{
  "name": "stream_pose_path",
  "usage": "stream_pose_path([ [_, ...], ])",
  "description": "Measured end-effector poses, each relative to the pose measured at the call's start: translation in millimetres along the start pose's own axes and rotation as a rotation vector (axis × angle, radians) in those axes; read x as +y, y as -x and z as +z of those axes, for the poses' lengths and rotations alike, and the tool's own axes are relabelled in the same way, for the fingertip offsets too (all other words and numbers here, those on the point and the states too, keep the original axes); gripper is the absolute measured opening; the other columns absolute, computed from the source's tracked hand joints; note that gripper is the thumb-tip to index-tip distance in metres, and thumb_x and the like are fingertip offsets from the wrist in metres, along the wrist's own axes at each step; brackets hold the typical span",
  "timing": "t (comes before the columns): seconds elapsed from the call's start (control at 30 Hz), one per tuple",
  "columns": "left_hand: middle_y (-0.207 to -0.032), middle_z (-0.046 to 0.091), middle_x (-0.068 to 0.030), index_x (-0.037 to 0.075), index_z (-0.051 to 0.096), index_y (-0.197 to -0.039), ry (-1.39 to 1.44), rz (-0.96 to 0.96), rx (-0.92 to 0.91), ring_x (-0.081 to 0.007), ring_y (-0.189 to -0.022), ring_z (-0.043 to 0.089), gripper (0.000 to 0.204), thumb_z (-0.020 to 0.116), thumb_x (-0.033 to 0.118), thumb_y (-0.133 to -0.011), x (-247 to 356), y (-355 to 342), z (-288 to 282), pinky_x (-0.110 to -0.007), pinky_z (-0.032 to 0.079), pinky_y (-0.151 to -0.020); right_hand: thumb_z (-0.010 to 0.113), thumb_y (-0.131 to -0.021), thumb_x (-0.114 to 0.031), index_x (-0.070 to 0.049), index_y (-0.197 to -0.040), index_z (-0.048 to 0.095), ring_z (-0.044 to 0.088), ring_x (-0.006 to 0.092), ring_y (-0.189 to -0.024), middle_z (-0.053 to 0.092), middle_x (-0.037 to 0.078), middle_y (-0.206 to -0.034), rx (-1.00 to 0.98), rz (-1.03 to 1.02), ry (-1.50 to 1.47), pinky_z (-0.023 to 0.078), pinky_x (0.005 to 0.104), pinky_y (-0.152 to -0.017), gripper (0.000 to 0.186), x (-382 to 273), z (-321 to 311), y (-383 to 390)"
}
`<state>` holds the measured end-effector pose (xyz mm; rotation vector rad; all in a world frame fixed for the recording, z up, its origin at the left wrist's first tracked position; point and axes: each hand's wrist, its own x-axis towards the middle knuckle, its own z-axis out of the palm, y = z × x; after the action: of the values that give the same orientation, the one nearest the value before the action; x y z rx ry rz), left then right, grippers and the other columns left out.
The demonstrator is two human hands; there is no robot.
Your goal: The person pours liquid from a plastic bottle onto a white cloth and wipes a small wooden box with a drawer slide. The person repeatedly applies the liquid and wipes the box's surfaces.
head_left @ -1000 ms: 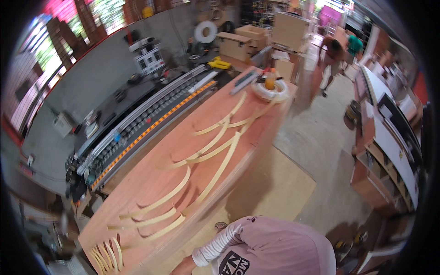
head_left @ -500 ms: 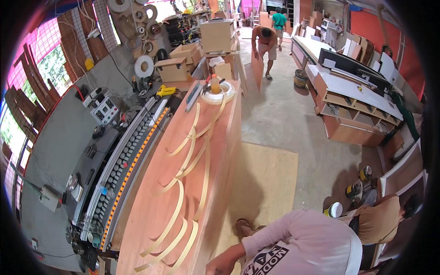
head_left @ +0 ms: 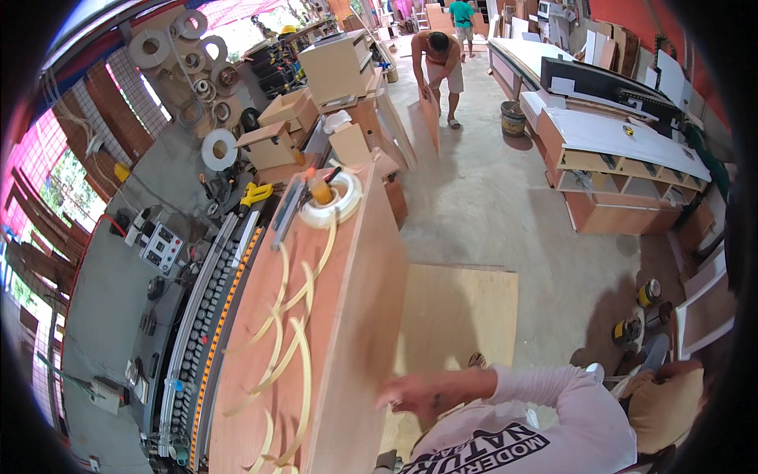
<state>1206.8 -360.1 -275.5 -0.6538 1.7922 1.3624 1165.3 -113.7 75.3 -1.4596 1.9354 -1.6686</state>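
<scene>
My right hand [head_left: 407, 395], its fingers blurred, is raised beside the long plywood panel side [head_left: 355, 324] of a workpiece; I cannot tell whether it touches it or holds anything. Several pale curled strips [head_left: 302, 371] lie loosely on the pinkish wood top [head_left: 260, 347]. A white roll of banding [head_left: 332, 217] with an orange bottle [head_left: 322, 189] in it sits at the far end beside metal tools [head_left: 286, 213]. My left hand is not clearly in view.
A plywood sheet [head_left: 442, 308] lies underfoot. A long roller machine [head_left: 213, 308] runs along the left. Ahead, one co-worker [head_left: 438, 59] bends over a panel, another [head_left: 462, 20] stands farther back. Cabinets [head_left: 620, 182], buckets [head_left: 513, 118] and a third person [head_left: 663, 403] are at the right.
My view has swung round to face along the aisle. My right hand has risen from the bottom edge toward the workpiece's side. The near co-worker ahead still bends over the panel.
</scene>
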Motion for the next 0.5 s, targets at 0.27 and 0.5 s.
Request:
stream_pose_path([
  [0.27, -0.106, 0.074, -0.016, 0.005, 0.071, -0.123, -0.128, 0.127, -0.013, -0.0299, -0.101, 0.07, 0.045, 0.054, 0.039, -0.099, 157.9, -81.3, 80.0, -0.041, 0.052, -0.09, 0.071, -0.094, -0.015, -0.011, -0.123, 0.07, 0.065, 0.0301, -0.077, 0.07, 0.011, -0.103, 0.085, -0.622, 0.465, 0.054, 0.0398, -0.066, 0.029, -170.1, -288.9, -41.0],
  [0.5, -0.11, 0.075, -0.0171, 0.005, 0.071, -0.125, -0.265, 0.25, 0.036, -0.0315, -0.107, 0.07, 0.048, 0.054, 0.04, -0.099, 274.2, -134.5, 105.2, -0.042, 0.052, -0.095, 0.08, -0.083, -0.002, -0.003, -0.102, 0.07, 0.068, 0.0263, -0.068, 0.07, 0.011, -0.086, 0.369, -0.271, 0.11, 0.055, 0.0349, -0.061, 0.022, -41.0, -385.3, -23.9],
])
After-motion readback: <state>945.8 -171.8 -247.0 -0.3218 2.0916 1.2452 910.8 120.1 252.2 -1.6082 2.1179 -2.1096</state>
